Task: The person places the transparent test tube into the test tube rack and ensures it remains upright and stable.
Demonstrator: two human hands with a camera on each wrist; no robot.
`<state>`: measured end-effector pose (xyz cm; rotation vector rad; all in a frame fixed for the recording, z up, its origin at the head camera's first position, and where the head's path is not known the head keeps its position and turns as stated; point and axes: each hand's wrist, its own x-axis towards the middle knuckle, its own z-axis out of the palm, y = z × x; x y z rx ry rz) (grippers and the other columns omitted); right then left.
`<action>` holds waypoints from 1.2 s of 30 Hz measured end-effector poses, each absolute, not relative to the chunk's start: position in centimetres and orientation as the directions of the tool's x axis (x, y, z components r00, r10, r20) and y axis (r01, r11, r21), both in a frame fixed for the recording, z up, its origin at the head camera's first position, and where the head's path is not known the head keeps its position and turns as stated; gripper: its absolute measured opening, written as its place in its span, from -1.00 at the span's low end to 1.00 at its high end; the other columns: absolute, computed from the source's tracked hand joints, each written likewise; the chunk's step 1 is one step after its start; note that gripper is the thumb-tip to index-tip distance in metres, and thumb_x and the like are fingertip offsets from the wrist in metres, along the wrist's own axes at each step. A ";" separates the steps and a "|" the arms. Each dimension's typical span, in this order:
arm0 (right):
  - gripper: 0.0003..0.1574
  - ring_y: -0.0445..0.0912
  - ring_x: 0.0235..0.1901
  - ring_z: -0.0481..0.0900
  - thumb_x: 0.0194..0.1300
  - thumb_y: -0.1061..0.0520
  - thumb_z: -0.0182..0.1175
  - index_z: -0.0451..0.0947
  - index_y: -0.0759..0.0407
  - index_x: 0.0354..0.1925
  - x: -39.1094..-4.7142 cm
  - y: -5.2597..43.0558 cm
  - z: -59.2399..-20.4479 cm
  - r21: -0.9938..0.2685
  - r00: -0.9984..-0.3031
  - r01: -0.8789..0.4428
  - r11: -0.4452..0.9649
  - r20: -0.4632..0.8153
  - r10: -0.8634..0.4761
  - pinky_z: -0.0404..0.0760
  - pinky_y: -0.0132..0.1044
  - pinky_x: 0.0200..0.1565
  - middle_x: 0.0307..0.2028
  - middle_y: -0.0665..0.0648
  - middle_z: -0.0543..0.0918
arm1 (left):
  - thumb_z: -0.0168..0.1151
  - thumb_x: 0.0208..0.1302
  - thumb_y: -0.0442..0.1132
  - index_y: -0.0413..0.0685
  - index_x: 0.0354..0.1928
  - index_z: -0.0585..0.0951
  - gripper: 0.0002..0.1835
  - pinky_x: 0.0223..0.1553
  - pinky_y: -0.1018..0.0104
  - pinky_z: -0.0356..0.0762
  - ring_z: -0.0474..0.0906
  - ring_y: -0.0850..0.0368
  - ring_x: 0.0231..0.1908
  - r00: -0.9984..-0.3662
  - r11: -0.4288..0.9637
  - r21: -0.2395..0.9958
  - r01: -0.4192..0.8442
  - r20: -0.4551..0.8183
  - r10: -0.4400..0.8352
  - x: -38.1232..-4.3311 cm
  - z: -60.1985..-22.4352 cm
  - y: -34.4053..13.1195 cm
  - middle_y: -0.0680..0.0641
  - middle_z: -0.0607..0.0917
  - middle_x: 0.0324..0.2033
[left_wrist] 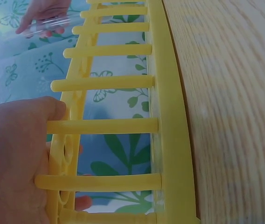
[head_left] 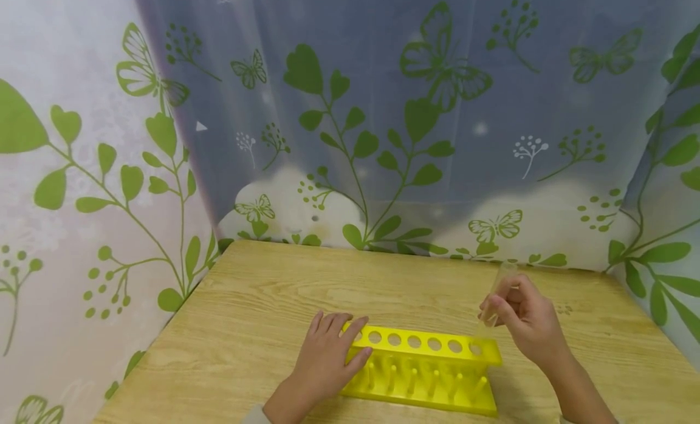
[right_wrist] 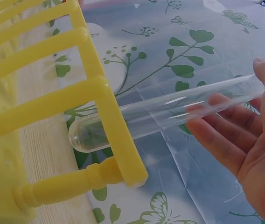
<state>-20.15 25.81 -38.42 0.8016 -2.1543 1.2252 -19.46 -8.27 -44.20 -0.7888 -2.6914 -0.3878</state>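
A yellow test tube rack (head_left: 421, 406) stands on the table, with a row of round holes along its top plate and upright pegs below. My left hand (head_left: 326, 362) grips the left end of that plate, thumb at the front and fingers over the far side. Above the rack's right end, my right hand (head_left: 527, 319) pinches a clear glass test tube (head_left: 502, 284) between thumb and fingers. The tube leans, its upper end pointing away. In the right wrist view, the tube's rounded bottom (right_wrist: 83, 135) shows past the top plate (right_wrist: 116, 128), near the end post.
The wood-grain table (head_left: 262, 290) meets a blue-grey cloth (head_left: 350, 138) with green leaves and butterflies at its back edge. Similar patterned cloth (head_left: 82, 169) hangs along the left side and the right.
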 end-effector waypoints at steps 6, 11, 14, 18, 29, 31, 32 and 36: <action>-0.80 -0.19 -0.57 0.62 0.33 0.53 0.02 0.31 0.29 -0.25 -20.2 25.8 -38.5 -0.576 -0.693 -0.703 0.417 0.685 -0.223 0.61 -0.40 -0.53 -0.50 0.07 0.66 | 0.02 0.43 0.14 0.13 0.30 0.45 -0.50 0.27 -0.24 0.21 0.42 -0.04 0.16 -0.804 0.813 0.173 0.555 0.360 0.472 -19.4 -44.1 -8.3 -0.06 0.52 0.13; -0.80 -0.19 -0.57 0.62 0.32 0.53 0.03 0.31 0.30 -0.25 -20.3 25.7 -38.4 -0.577 -0.693 -0.703 0.415 0.688 -0.217 0.62 -0.40 -0.53 -0.50 0.08 0.66 | 0.02 0.43 0.15 0.12 0.30 0.45 -0.49 0.28 -0.23 0.20 0.41 -0.04 0.17 -0.804 0.815 0.168 0.554 0.361 0.472 -19.5 -44.1 -8.3 -0.06 0.52 0.13; -0.80 -0.19 -0.58 0.63 0.32 0.53 0.03 0.31 0.30 -0.25 -20.3 25.6 -38.4 -0.577 -0.689 -0.709 0.406 0.691 -0.220 0.61 -0.40 -0.53 -0.51 0.09 0.66 | 0.01 0.43 0.15 0.12 0.30 0.45 -0.49 0.28 -0.23 0.21 0.41 -0.04 0.17 -0.805 0.817 0.163 0.553 0.358 0.473 -19.5 -44.0 -8.3 -0.07 0.52 0.14; -0.79 -0.18 -0.58 0.62 0.31 0.54 0.04 0.32 0.29 -0.25 -20.4 25.6 -38.4 -0.577 -0.682 -0.719 0.388 0.694 -0.232 0.61 -0.40 -0.54 -0.51 0.10 0.65 | 0.01 0.43 0.15 0.12 0.30 0.45 -0.49 0.27 -0.22 0.22 0.41 -0.04 0.17 -0.806 0.820 0.157 0.550 0.355 0.473 -19.6 -44.1 -8.3 -0.06 0.52 0.14; -0.69 -0.20 -0.59 0.58 0.19 0.56 0.17 0.38 0.24 -0.27 -20.3 25.4 -38.9 -0.532 -0.661 -0.723 0.441 0.718 -0.217 0.57 -0.45 -0.56 -0.48 0.02 0.62 | 0.01 0.43 0.16 0.13 0.29 0.46 -0.50 0.25 -0.21 0.25 0.43 -0.03 0.14 -0.798 0.818 0.150 0.555 0.372 0.474 -19.5 -44.6 -8.4 -0.04 0.53 0.11; -0.68 -0.20 -0.59 0.57 0.17 0.57 0.18 0.39 0.24 -0.28 -20.3 25.3 -38.9 -0.528 -0.659 -0.723 0.446 0.722 -0.213 0.57 -0.46 -0.56 -0.48 0.01 0.62 | 0.01 0.42 0.16 0.14 0.28 0.47 -0.50 0.25 -0.21 0.25 0.43 -0.02 0.14 -0.796 0.818 0.148 0.556 0.378 0.473 -19.6 -44.6 -8.3 -0.04 0.54 0.10; -0.68 -0.20 -0.59 0.58 0.17 0.57 0.19 0.39 0.23 -0.28 -20.3 25.3 -38.9 -0.527 -0.658 -0.723 0.446 0.723 -0.212 0.57 -0.46 -0.56 -0.49 0.00 0.61 | 0.02 0.42 0.16 0.13 0.28 0.47 -0.50 0.25 -0.21 0.25 0.43 -0.02 0.14 -0.795 0.818 0.146 0.557 0.381 0.473 -19.6 -44.6 -8.3 -0.04 0.54 0.10; -0.68 -0.20 -0.59 0.58 0.16 0.56 0.20 0.40 0.23 -0.28 -20.3 25.2 -38.7 -0.517 -0.651 -0.726 0.453 0.728 -0.215 0.57 -0.46 -0.56 -0.49 -0.01 0.61 | 0.02 0.42 0.16 0.14 0.28 0.47 -0.50 0.26 -0.21 0.25 0.42 -0.02 0.14 -0.795 0.821 0.141 0.554 0.383 0.471 -19.7 -44.6 -8.3 -0.03 0.54 0.11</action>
